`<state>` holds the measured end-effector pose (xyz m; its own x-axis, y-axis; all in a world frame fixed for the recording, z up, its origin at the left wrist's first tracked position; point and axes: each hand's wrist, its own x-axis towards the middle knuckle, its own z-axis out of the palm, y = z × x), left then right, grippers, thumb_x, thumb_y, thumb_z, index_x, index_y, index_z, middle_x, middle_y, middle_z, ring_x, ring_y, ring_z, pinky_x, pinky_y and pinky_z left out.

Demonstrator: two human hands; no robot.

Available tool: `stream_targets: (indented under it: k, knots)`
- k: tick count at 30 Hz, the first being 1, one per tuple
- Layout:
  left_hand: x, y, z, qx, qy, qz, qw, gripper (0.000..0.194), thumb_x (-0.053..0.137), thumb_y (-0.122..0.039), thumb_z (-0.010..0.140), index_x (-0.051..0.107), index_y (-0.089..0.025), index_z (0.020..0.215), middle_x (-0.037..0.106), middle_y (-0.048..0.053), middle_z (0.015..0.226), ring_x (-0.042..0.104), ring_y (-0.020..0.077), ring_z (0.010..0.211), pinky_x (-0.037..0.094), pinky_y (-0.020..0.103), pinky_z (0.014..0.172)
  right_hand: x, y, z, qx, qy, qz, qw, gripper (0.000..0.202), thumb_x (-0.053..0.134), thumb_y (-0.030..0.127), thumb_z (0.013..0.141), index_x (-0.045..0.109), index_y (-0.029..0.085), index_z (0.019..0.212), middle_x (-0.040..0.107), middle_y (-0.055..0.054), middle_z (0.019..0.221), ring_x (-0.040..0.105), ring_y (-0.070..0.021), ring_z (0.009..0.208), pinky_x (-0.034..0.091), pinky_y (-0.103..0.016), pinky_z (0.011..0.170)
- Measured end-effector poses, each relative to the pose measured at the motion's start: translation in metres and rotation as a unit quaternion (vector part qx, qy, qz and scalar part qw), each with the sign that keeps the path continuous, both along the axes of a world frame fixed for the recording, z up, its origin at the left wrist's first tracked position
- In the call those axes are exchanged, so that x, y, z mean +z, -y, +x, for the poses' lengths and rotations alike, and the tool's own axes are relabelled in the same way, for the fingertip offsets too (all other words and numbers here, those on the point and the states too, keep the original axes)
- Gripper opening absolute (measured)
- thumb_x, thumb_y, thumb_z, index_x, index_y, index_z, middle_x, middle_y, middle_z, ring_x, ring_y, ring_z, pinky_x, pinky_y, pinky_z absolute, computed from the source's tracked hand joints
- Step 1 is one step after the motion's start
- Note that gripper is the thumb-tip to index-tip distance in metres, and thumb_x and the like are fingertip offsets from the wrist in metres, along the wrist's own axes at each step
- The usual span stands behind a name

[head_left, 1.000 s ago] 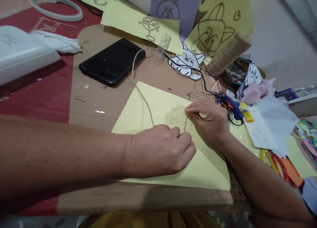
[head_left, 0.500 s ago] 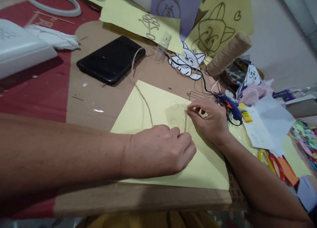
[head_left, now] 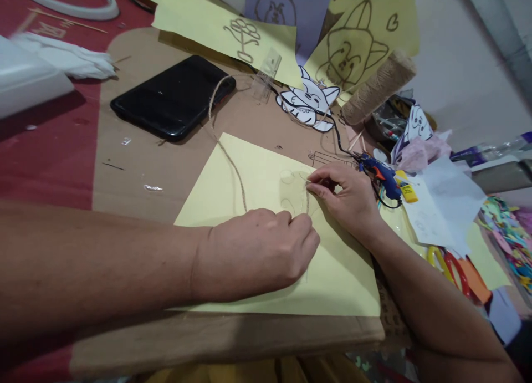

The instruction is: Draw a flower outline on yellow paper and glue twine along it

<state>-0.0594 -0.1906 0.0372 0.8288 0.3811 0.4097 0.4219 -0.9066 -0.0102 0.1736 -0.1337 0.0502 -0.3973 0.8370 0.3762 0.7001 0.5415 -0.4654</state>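
A pale yellow sheet [head_left: 344, 283] with faint pencil curves lies on the cardboard-covered table. My left hand [head_left: 266, 250] rests low over its middle, fingers curled round a length of brown twine [head_left: 235, 169]. My right hand [head_left: 343, 197] pinches the twine's upper end between thumb and fingertips, at the drawn lines. A short stretch of twine runs between the two hands, against the paper. From my left hand the rest loops up past the phone towards the twine roll [head_left: 378, 86].
A black phone [head_left: 172, 97] lies at the upper left. A blue glue gun [head_left: 382, 178], a yellow tube [head_left: 406, 187] and scissors [head_left: 457, 272] are on the right. Paper cutouts [head_left: 307, 103] and twine drawings [head_left: 245, 36] stand behind.
The view has shifted slightly, so the table things sit further left. My left hand stays curled and my right hand still pinches the twine; their positions on the sheet are nearly the same.
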Motion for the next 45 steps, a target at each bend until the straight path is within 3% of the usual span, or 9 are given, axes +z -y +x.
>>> stream_targets:
  k: [14,20,25,29,33,36,39,45]
  knots:
    - [0.000,-0.001,0.000,0.000,-0.024,-0.026,0.999,0.014,0.058,-0.005,0.101,0.064,-0.017,0.098,0.064,0.006,0.078,0.064,0.0238,0.064,0.052,0.031,0.054,0.001,-0.004,-0.001,-0.011,0.007,-0.012,1.000,0.013,0.078,0.011,0.093,0.082,0.024,0.091,0.081,-0.002,0.087,0.067,-0.0180,0.073,0.058,-0.032,0.073]
    - [0.006,-0.004,-0.002,0.030,-0.033,-0.061,0.997,0.017,0.059,-0.002,0.099,0.063,-0.019,0.099,0.067,0.005,0.081,0.064,0.0225,0.059,0.046,0.031,0.051,0.006,-0.004,0.003,0.002,-0.003,-0.022,1.000,0.015,0.074,0.010,0.094,0.080,0.024,0.094,0.079,-0.002,0.089,0.069,-0.0179,0.077,0.058,-0.032,0.075]
    - [0.019,-0.012,-0.004,0.051,0.084,-0.203,0.974,0.017,0.065,-0.004,0.101,0.066,-0.020,0.107,0.076,0.000,0.093,0.072,0.0187,0.071,0.048,0.028,0.061,0.015,-0.002,0.009,0.022,0.000,-0.061,0.998,0.020,0.071,0.008,0.092,0.080,0.023,0.104,0.079,-0.003,0.092,0.070,-0.0176,0.079,0.059,-0.031,0.075]
    - [0.022,-0.017,-0.002,0.044,0.199,-0.234,0.951,0.019,0.061,-0.005,0.108,0.069,-0.022,0.112,0.077,-0.002,0.095,0.072,0.0139,0.075,0.048,0.025,0.069,0.017,-0.002,0.012,0.078,-0.003,-0.081,0.994,0.034,0.074,0.005,0.088,0.081,0.022,0.117,0.081,-0.003,0.099,0.072,-0.0165,0.083,0.061,-0.029,0.079]
    - [0.015,-0.016,-0.003,0.010,0.245,-0.250,0.937,0.018,0.058,-0.006,0.112,0.069,-0.020,0.112,0.078,-0.001,0.099,0.072,0.0131,0.081,0.050,0.023,0.075,0.012,-0.002,0.010,0.119,-0.016,-0.042,0.992,0.022,0.076,0.007,0.092,0.084,0.023,0.104,0.084,-0.003,0.098,0.075,-0.0169,0.085,0.062,-0.029,0.079]
    - [0.010,-0.014,-0.005,-0.030,0.220,-0.229,0.948,0.018,0.056,-0.006,0.112,0.069,-0.019,0.110,0.076,0.000,0.097,0.070,0.0135,0.079,0.048,0.024,0.070,0.006,0.000,0.007,0.118,-0.036,0.008,0.992,0.020,0.072,0.007,0.098,0.083,0.023,0.094,0.083,-0.002,0.092,0.077,-0.0170,0.084,0.062,-0.029,0.078]
    - [0.005,-0.013,-0.007,-0.050,0.149,-0.170,0.973,0.023,0.052,-0.004,0.111,0.071,-0.018,0.108,0.075,0.002,0.097,0.065,0.0152,0.074,0.043,0.028,0.063,0.000,0.002,0.005,0.091,-0.042,0.060,0.993,0.023,0.069,0.007,0.101,0.082,0.025,0.095,0.084,-0.002,0.094,0.080,-0.0185,0.089,0.064,-0.032,0.082]
    - [-0.005,-0.009,-0.004,-0.058,0.085,-0.104,0.989,0.020,0.055,-0.006,0.111,0.070,-0.019,0.110,0.074,0.003,0.097,0.065,0.0189,0.077,0.045,0.030,0.067,-0.003,0.004,0.004,0.070,-0.023,0.130,0.989,0.023,0.070,0.007,0.101,0.083,0.027,0.099,0.086,-0.002,0.094,0.083,-0.0208,0.091,0.066,-0.035,0.085]
